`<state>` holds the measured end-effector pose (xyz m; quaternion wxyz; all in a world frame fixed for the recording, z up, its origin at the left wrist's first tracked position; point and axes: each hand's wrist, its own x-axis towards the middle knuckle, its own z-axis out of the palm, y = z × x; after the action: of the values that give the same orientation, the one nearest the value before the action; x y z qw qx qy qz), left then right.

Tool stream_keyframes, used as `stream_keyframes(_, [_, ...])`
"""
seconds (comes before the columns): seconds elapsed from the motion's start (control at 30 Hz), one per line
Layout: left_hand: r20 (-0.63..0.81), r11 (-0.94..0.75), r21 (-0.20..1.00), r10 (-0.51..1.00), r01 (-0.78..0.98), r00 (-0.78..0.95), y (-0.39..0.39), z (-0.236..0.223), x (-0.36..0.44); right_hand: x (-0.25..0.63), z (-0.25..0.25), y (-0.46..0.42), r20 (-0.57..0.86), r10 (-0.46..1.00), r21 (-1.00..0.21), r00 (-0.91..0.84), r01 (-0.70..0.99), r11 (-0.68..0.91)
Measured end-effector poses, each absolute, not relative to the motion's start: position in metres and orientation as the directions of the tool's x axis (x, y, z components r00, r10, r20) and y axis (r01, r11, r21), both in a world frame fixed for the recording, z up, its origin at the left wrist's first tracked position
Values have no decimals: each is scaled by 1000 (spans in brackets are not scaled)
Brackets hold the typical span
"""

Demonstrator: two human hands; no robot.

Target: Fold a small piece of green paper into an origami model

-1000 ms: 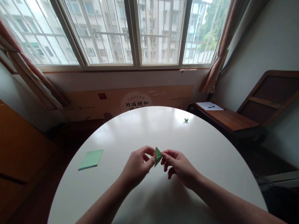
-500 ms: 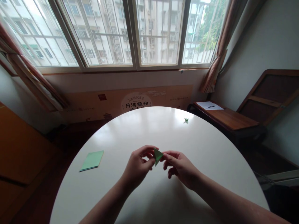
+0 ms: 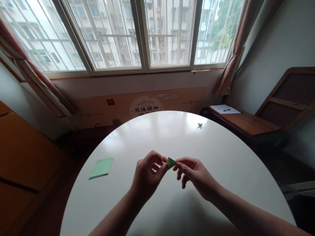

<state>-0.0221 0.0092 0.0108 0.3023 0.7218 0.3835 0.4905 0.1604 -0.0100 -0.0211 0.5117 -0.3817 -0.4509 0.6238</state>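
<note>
A small piece of folded green paper [image 3: 171,163], triangular in outline, is held above the white table between my two hands. My left hand [image 3: 150,173] pinches its left side between thumb and fingers. At the right corner, the thumb and index finger of my right hand [image 3: 193,172] grip the paper's tip, while the other fingers hang loosely curled below. The fingertips hide parts of the paper's edges.
On the round white table [image 3: 137,131], a stack of green square paper [image 3: 101,167] lies at the left. A small green origami bird [image 3: 200,125] stands near the far right edge. Beyond the table, a wooden chair [image 3: 258,123] carries a paper sheet [image 3: 225,109] with a pen [image 3: 226,110].
The folded paper has turned and shows a smaller triangle between my fingers. My left fingers have shifted closer around its left side. The whole view has swung slightly left.
</note>
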Motion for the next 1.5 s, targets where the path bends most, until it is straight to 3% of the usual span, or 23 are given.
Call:
stream_keyframes(0.23, [615,-675,693,737,255,281,10,12,-25,162,-21,-12,11,983,-945,-185,-324,-50])
stream_keyframes(0.33, [601,-665,706,744,244,291,9,13,-25,165,-21,-10,55,987,-946,-153,-324,3])
stream_keyframes(0.43, [478,-547,823,813,156,332,6,14,-23,170,-20,-7,186,977,-947,-104,-285,150])
stream_keyframes(0.57, [266,-257,963,857,-82,441,3,13,-19,177,-16,-8,371,926,-915,-62,-193,354])
stream_keyframes(0.73, [96,29,972,856,-234,507,3,9,-11,178,-12,-12,436,898,-896,-53,-120,427])
stream_keyframes(0.87, [52,73,973,857,-219,513,4,5,-6,175,-13,-10,446,893,-893,-57,-93,440])
stream_keyframes(1.0, [83,-27,988,922,-150,379,5,1,-4,175,-15,-9,378,924,-917,-66,-161,364])
stream_keyframes(1.1, [267,-255,964,924,-81,272,6,-1,-6,175,-15,-8,229,970,-938,-85,-284,197])
stream_keyframes(1.27, [645,-678,711,734,187,211,7,1,-10,173,-13,-10,94,990,-894,-107,-447,37])
stream_keyframes(1.37, [744,-777,566,626,275,236,4,4,-11,172,-11,-13,70,989,-866,-132,-499,-6])
stream_keyframes(1.5, [792,-826,466,549,316,266,3,4,-12,171,-6,-15,43,988,-846,-149,-532,-43])
